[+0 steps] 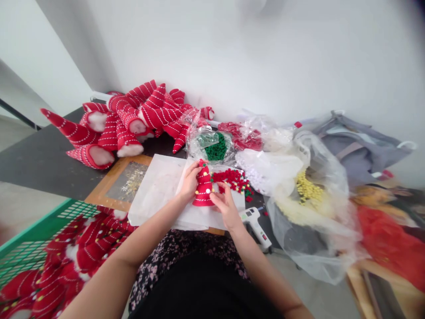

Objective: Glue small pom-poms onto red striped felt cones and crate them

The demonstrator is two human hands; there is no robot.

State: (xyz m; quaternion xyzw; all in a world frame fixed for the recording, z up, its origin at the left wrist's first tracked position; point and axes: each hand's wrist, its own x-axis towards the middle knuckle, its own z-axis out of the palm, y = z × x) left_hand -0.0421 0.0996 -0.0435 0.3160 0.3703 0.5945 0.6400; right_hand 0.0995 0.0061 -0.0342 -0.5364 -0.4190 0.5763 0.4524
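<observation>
Over white paper sheets [159, 188], a white-striped red fabric cone [202, 186] sits between the bare left hand [190, 181], clamped on its upper edge, and the bare right hand [228, 204] by its hem, grip unclear — tip pointing away from the person, a round white pom-pom [208, 191] nearer the right.

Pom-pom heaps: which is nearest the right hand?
The loose, mostly red pom-pom heap beside the right hand; the plastic-bagged green heap and yellow heap lie farther.

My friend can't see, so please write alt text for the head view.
The left hand holds a red cone dotted with pompoms, the right hand at its edge, over white paper. Loose red pompoms and a glue gun lie nearby.
</observation>
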